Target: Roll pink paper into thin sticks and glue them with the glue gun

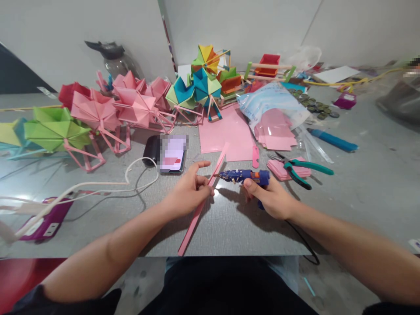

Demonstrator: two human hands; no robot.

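Observation:
My left hand (188, 190) pinches a long pink paper strip (197, 214) that slants from the table's front edge up toward the pink sheets. My right hand (271, 197) grips a blue glue gun (246, 176), laid level, with its nozzle pointing left and nearly touching the strip just right of my left fingertips. The gun's black cord (303, 245) trails off the front edge at the right.
Pink paper sheets (226, 131) and a plastic bag of pink paper (272, 113) lie behind the hands. Green-handled pliers (305, 168) rest on a pink stack at right. A phone (173, 154), white cable (98, 186) and several folded paper models (131, 105) fill the left and back.

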